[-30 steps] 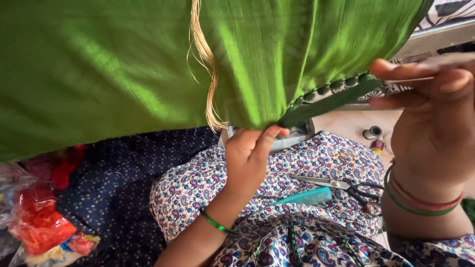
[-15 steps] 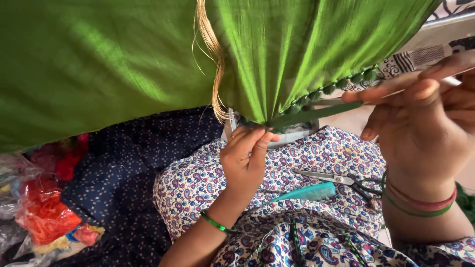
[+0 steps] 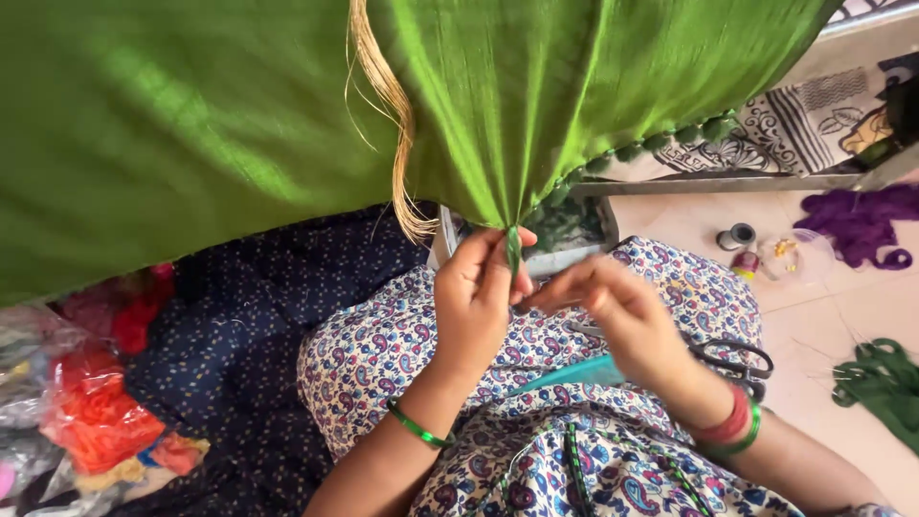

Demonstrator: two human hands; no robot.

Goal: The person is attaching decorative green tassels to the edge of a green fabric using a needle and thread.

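Note:
A big green cloth (image 3: 239, 124) hangs across the top of the view, with a row of small green knots (image 3: 670, 140) along its edge and a tuft of golden threads (image 3: 392, 115). My left hand (image 3: 479, 302) pinches the gathered point of the cloth's edge, where a short dark green strand (image 3: 514, 251) runs down between thumb and fingers. My right hand (image 3: 622, 321) lies just right of it over my patterned lap, fingertips drawn together against the left fingertips below the strand. Whether they grip the strand is hidden.
Scissors (image 3: 732, 359) and a teal comb (image 3: 579, 373) lie on my lap. Thread spools (image 3: 739, 236), purple yarn (image 3: 862, 218) and green yarn (image 3: 881, 388) are on the floor at right. Plastic bags of red and orange material (image 3: 86, 416) sit at left on navy dotted cloth (image 3: 239, 325).
My right hand, which held the green strand stretched out to the upper right, has come down and left to meet my left hand. The strand now hangs short at the left fingers.

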